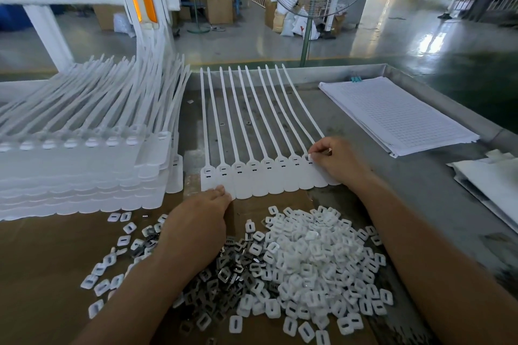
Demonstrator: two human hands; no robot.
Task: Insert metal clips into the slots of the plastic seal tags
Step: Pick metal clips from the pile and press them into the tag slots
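Fingers [221, 190] of the left hand [206, 206] are lying straight, pressing the near edge of the tag row [252, 176] onto the surface [420, 190]. That row is lying mid-surface, slotted heads toward the person, straps running lengthwise away and leaning slightly left. Loose clips [224, 269] are heaped just nearer. On the right hand [336, 161], fingers are pinching together on a small white piece [310, 156] at the rightmost visible head. Likely best: keeping the row pinned, squaring the piece over its slot, pushing straight down.
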